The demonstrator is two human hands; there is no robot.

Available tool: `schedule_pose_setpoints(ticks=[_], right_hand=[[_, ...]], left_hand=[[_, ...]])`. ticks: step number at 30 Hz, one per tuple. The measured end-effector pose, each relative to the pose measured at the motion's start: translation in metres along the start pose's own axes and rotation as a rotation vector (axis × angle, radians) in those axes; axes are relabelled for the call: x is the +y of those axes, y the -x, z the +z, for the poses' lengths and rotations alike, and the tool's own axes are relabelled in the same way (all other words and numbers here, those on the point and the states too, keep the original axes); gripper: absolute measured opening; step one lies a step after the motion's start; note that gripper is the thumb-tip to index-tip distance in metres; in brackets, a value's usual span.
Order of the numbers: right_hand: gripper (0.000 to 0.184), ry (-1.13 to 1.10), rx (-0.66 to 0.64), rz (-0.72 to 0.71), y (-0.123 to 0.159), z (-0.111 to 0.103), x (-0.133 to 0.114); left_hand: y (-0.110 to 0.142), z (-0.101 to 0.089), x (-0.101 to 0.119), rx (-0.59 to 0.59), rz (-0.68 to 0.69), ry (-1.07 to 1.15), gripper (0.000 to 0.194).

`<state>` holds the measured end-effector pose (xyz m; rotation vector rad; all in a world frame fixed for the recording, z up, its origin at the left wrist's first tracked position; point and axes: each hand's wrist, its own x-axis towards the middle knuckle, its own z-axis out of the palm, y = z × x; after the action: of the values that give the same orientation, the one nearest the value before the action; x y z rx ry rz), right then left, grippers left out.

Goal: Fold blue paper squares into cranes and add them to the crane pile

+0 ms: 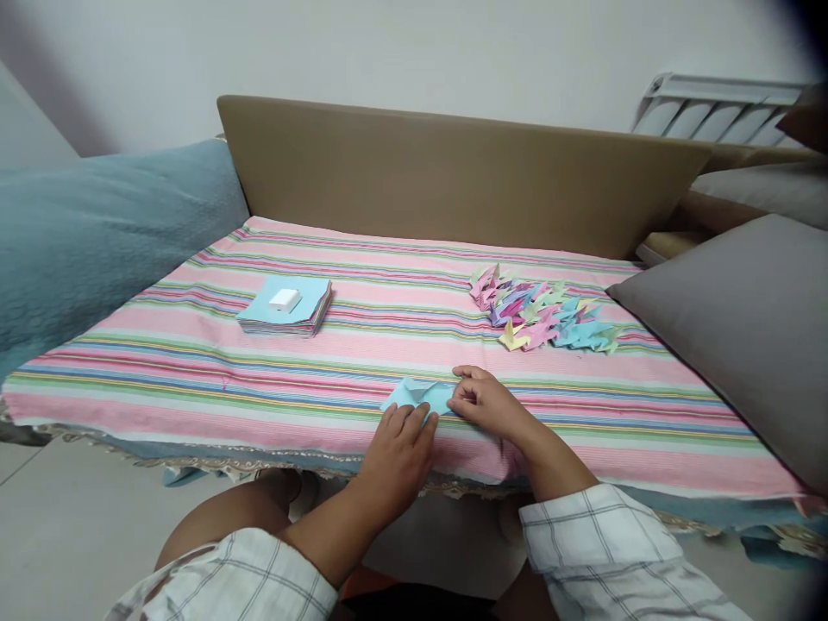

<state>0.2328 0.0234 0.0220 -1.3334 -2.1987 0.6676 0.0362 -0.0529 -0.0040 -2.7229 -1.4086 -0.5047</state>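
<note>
A light blue sheet of origami paper (406, 393), partly folded, lies on the striped cloth near its front edge. My left hand (402, 444) rests on the paper's near edge with its fingers stretched out flat. At the paper's right end, my right hand (484, 398) pinches a corner between thumb and index finger. A flap in the middle of the paper stands a little raised. Beyond my right hand sits a cluster of folded paper cranes (540, 312) in pink, purple, yellow, green and blue.
To the left is a stack of square paper (285, 326) with a small white block (285, 299) on top. The striped cloth (388, 267) covers the seat. A brown board (453, 172) stands behind, a grey cushion (724, 336) at right, a blue armrest (116, 233) at left.
</note>
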Motion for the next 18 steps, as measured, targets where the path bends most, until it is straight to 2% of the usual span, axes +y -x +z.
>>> schedule_pose_setpoints(ticks=[3,6,9,14,18], right_hand=[[0.02,0.002,0.002,0.092,0.003,-0.004,0.002],[0.029,-0.061,-0.126,0.262,0.007,-0.008,0.001],[0.031,-0.197,-0.187,0.329,0.01,-0.006,-0.001],[0.043,-0.504,-0.044,0.368,0.011,0.008,-0.005],[0.059,-0.511,0.059,0.365,0.013,0.017,-0.009]], left_hand=[[0.001,0.002,0.0,-0.025,-0.002,-0.026,0.055],[0.002,0.005,0.0,-0.02,-0.009,-0.037,0.057],[0.004,0.011,0.0,0.017,-0.01,-0.045,0.059],[0.005,0.018,0.001,0.072,0.0,-0.096,0.061],[0.005,0.018,0.003,0.078,-0.008,-0.111,0.061]])
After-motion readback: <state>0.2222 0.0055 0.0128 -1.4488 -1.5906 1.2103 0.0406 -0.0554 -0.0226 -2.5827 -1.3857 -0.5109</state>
